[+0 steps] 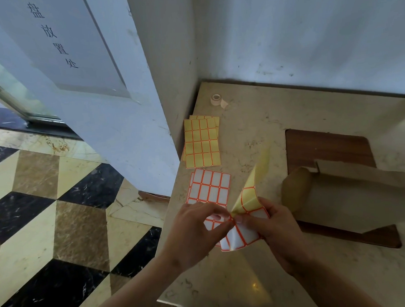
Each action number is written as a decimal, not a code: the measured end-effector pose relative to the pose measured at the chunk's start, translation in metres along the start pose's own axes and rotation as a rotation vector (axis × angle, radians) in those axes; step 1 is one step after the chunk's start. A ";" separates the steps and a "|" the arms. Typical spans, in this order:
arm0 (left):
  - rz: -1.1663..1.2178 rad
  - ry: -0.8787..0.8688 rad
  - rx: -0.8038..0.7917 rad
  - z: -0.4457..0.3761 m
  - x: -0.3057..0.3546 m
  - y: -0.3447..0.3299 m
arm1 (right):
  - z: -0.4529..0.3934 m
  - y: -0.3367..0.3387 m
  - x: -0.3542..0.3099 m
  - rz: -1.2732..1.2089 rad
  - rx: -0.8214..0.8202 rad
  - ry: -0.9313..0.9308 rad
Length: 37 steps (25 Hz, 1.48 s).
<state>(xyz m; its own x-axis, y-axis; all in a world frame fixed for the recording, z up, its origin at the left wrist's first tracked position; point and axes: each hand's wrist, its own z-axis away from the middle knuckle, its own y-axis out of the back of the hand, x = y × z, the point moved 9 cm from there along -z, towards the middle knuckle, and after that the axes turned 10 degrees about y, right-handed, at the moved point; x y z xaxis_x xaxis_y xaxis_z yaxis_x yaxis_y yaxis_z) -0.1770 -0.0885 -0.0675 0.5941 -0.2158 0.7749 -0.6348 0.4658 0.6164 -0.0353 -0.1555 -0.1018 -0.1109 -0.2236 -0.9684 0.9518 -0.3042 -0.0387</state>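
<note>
Both hands work a label sheet [245, 235] low over the front part of the marble bench [252, 283], just in front of the stack of white label sheets [209, 187]. The right hand [281, 234] grips the sheet from its right side, fingers [264, 211] curled round the edge, while the left hand [196, 232] pinches at one corner with thumb and forefinger closed together on the paper. The sheet's lower part shows white labels with orange-red borders. Its upper part bends upward and shows yellow, and I cannot tell whether that is one sheet folded over or several fanned apart. The work looks like separating a layer or lifting a label at that corner. The main risk is a tear, since a pull that is too quick or angled across the grid could rip a label along its cut lines. The bend already in the sheet could set into a crease, leaving labels that curl. Any exposed adhesive could catch on the fingers or fold onto itself. If the right hand's hold slackens, the sheet could drop onto the white stack, or slide off the near edge to the tiled floor [58, 209]. The yellow sheets [202, 142], the tape roll [216, 99] and the open cardboard box [356, 198] sit well apart from the hands.
</note>
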 end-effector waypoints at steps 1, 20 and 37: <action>-0.004 0.008 -0.006 0.000 0.000 0.000 | 0.000 0.000 -0.001 0.020 0.005 0.010; 0.217 0.168 -0.252 -0.004 -0.017 -0.004 | -0.001 -0.002 -0.027 0.273 -0.159 0.265; -0.041 0.002 -0.076 -0.002 -0.008 0.003 | 0.001 -0.003 -0.011 0.238 -0.135 0.115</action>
<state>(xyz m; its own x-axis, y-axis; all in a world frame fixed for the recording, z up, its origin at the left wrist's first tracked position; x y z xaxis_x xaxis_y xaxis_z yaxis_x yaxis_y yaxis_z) -0.1828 -0.0835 -0.0719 0.6201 -0.2345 0.7486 -0.5705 0.5202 0.6355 -0.0367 -0.1531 -0.0908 0.1459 -0.1650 -0.9754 0.9774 -0.1284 0.1679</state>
